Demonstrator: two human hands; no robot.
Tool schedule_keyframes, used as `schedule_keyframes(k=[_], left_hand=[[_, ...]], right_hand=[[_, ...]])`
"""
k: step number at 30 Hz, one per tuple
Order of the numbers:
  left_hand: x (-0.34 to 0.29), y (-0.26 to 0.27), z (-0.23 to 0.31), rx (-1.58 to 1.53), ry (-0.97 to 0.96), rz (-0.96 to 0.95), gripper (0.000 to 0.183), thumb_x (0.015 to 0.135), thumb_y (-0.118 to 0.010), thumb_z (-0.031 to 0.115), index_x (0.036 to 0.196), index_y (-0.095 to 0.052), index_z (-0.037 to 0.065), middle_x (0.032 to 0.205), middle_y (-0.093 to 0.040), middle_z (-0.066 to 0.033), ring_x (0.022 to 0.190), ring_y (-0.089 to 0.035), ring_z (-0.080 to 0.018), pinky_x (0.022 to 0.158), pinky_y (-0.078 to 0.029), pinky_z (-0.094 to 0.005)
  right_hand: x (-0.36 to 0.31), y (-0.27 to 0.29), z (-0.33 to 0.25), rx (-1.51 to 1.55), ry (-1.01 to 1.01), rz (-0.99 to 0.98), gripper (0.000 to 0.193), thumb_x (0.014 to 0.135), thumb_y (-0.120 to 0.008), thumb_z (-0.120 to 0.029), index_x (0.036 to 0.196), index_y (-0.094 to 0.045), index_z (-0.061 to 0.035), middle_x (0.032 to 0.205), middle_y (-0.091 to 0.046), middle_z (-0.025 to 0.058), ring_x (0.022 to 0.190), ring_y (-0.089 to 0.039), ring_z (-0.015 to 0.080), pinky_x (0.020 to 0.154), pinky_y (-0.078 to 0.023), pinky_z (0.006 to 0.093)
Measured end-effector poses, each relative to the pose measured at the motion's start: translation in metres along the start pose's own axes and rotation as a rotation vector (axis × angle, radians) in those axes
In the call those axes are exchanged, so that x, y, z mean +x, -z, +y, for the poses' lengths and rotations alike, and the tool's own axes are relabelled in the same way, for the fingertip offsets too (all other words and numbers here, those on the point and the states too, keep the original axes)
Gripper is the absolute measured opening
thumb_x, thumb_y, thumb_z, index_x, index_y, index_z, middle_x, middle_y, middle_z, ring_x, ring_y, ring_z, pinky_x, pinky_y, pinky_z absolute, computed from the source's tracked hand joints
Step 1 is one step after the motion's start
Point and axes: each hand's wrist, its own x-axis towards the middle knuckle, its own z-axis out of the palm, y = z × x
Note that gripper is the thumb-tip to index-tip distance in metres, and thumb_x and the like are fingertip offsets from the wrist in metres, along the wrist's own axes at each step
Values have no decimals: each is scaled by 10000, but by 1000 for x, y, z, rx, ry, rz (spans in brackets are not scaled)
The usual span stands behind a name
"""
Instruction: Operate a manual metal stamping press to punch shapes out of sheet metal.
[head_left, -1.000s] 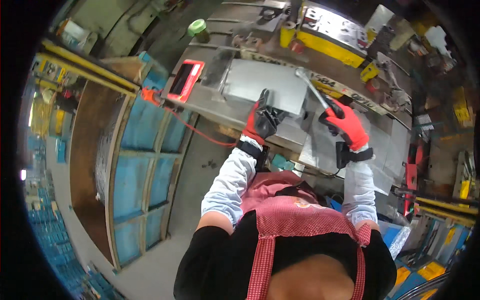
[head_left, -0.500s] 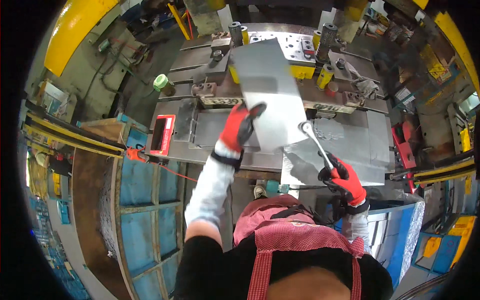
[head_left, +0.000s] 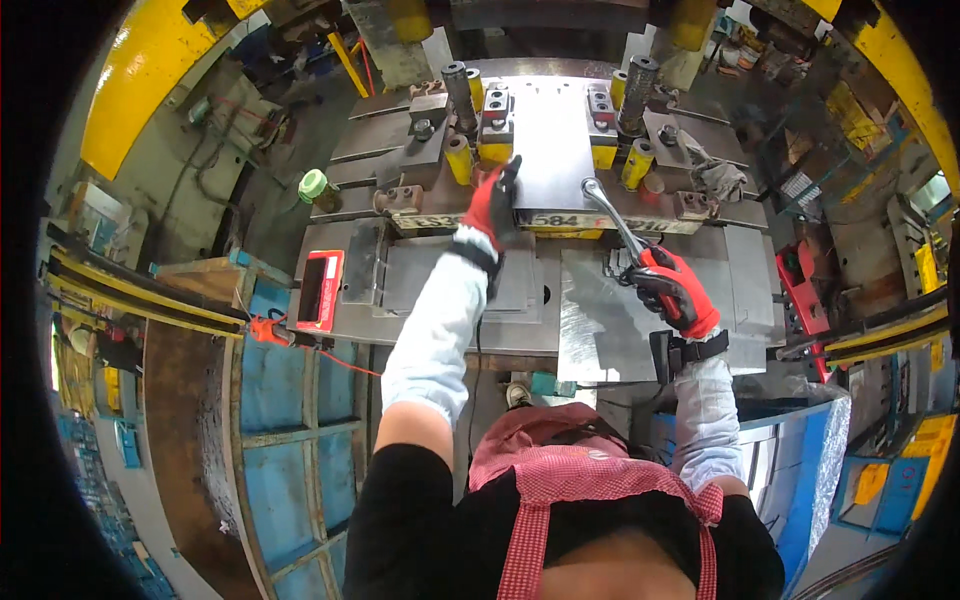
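A flat, bright metal sheet (head_left: pixel 553 160) lies on the die between two raised blocks, its near end reaching the die's front edge. My left hand (head_left: pixel 492 208), in a red and black glove, is at the sheet's left edge with a finger stretched along it; whether it touches is hard to tell. My right hand (head_left: pixel 674 290), gloved alike, is closed round a long silver tool with a round head (head_left: pixel 618 222). The tool's head rests at or just above the sheet's near right corner.
Yellow-and-dark guide posts (head_left: pixel 639 163) stand on both sides of the die. Flat metal sheets (head_left: pixel 620 330) lie on the near right table, with a stack of plates (head_left: pixel 455 275) at left. A red-framed box (head_left: pixel 319 290), green-capped bottle (head_left: pixel 314 186) and blue frame (head_left: pixel 275 360) are farther left.
The metal sheet has moved away from me, from a tilted position in the air down onto the die. Both hands followed it forward, and the left no longer pinches its near edge.
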Motion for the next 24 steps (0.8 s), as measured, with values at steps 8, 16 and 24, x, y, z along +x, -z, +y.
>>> schedule_keyframes(k=[8, 16, 24], left_hand=[[-29, -24, -37, -453, 81, 21, 354, 904, -383, 277, 1076, -441, -27, 921, -574, -283, 779, -609, -354, 696, -521, -419], [-16, -44, -37, -495, 95, 260, 411, 878, -388, 278, 1041, -425, -98, 937, -562, -300, 788, -594, -397, 710, -512, -424], [-17, -42, -40, -406, 0, 300, 407, 881, -362, 266, 1135, -376, -52, 937, -558, -303, 802, -589, -413, 714, -515, -470]], right_hand=[[5, -2, -3, -10, 28, -32, 133, 787, -579, -183, 842, -505, -87, 611, -449, -39, 482, -400, 31, 416, -287, 179], [-8, 33, 0, -113, 150, -27, 201, 823, -520, -107, 1010, -565, -46, 808, -558, 51, 603, -521, 101, 502, -404, 213], [-113, 69, 92, 43, -229, 388, 96, 801, -548, -196, 800, -520, -104, 552, -436, -34, 432, -405, 65, 384, -307, 208]])
